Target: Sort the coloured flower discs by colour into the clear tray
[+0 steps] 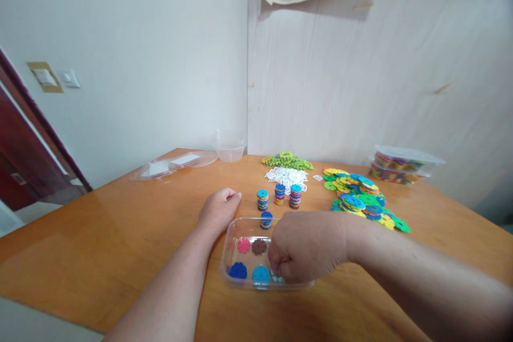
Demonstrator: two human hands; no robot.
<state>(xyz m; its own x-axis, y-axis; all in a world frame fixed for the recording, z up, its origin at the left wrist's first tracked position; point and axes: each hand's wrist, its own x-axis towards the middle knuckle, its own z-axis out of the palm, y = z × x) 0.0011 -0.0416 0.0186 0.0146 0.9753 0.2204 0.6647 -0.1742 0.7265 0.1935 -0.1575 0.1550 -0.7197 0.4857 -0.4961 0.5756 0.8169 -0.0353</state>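
My right hand (306, 243) reaches down into a clear plastic container (228, 278), its fingers pinched at a pale notched disc (276, 277) that they partly cover. Flat on the container's floor lie a pink disc (243, 246), a brown disc (258, 247), a dark blue disc (238, 270) and a light blue disc (261, 274). My left hand (219, 209) rests on the table in a loose fist, just behind the container's left corner. No object shows in it. A short disc stack (266, 220) stands just past the container's far rim.
Three more disc stacks (279, 194) stand farther back. Behind them are white plastic pieces (285, 176) and green pieces (286, 161). Large colourful discs (360, 197) are heaped at right, near lidded boxes (404, 163). A clear tub (230, 147) and lids (172, 164) lie back left.
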